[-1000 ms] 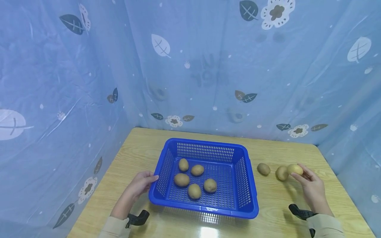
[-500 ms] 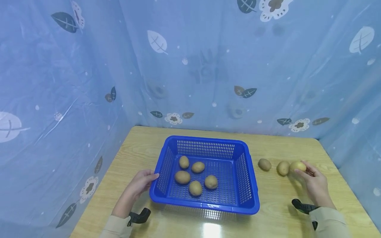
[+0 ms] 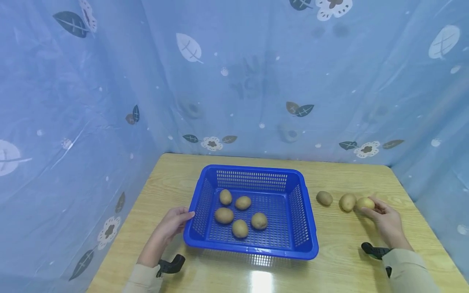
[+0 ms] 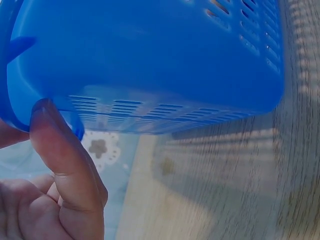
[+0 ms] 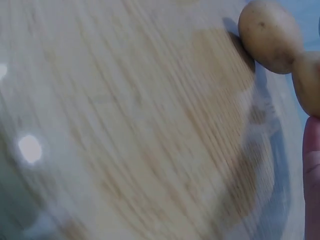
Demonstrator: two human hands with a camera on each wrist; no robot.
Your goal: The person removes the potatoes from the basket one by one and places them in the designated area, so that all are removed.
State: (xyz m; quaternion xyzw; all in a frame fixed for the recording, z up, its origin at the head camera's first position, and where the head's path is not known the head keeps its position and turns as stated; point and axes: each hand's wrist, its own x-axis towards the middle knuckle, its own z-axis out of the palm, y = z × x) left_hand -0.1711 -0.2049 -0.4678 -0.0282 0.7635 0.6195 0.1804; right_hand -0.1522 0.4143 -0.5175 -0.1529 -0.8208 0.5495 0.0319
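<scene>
My left hand (image 3: 172, 226) grips the left rim of a blue plastic basket (image 3: 253, 250), its thumb (image 4: 65, 155) lying against the rim in the left wrist view. Several brown potatoes (image 3: 224, 215) lie inside on the left and middle of the basket floor. To the right of the basket, my right hand (image 3: 387, 223) pinches a pale potato (image 3: 364, 202) between thumb and fingers, low over the table. A second potato (image 3: 347, 202) sits right beside it on the left. In the right wrist view the held potato (image 5: 309, 82) is partly cut off, with one thumb or finger below it.
One more potato (image 3: 324, 198) rests between the basket and that pair. The wooden table (image 3: 340, 260) ends at a blue patterned curtain (image 3: 234, 81) at the back and both sides. Black wrist mounts (image 3: 171, 265) stick out near both sleeves.
The potato in my right hand has moved slightly right and down, from overlapping its neighbour to beside it. My left hand keeps its grip on the basket. The head view has shifted slightly.
</scene>
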